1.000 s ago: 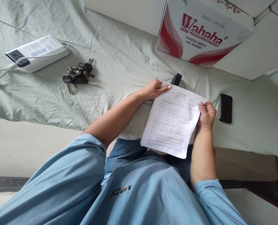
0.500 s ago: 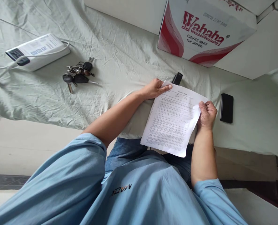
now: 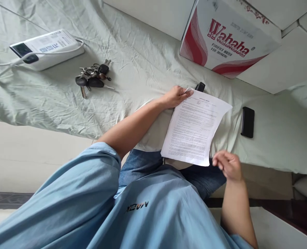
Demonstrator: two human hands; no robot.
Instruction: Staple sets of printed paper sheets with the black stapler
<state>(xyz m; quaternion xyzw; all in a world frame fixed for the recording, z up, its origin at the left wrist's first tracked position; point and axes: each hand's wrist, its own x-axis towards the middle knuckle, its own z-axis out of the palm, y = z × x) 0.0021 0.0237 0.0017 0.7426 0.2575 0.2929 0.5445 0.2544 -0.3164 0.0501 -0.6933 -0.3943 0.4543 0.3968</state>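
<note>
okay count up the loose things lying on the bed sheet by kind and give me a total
Printed paper, pinched at its top corner by the left hand: 1
Bunch of keys: 1
White power bank with cable: 1
Flat black phone: 1
Small black object behind the paper, too hidden to name: 1
Wahaha cardboard box: 1
Total: 6
The right hand holds nothing.

Printed paper sheets (image 3: 194, 129) matt, smooth. Bed sheet (image 3: 143, 58) soft wrinkled cloth. Keys (image 3: 92, 77) shiny metal, black plastic heads. Phone (image 3: 247, 121) glossy black. Box (image 3: 226, 34) printed cardboard.
</note>
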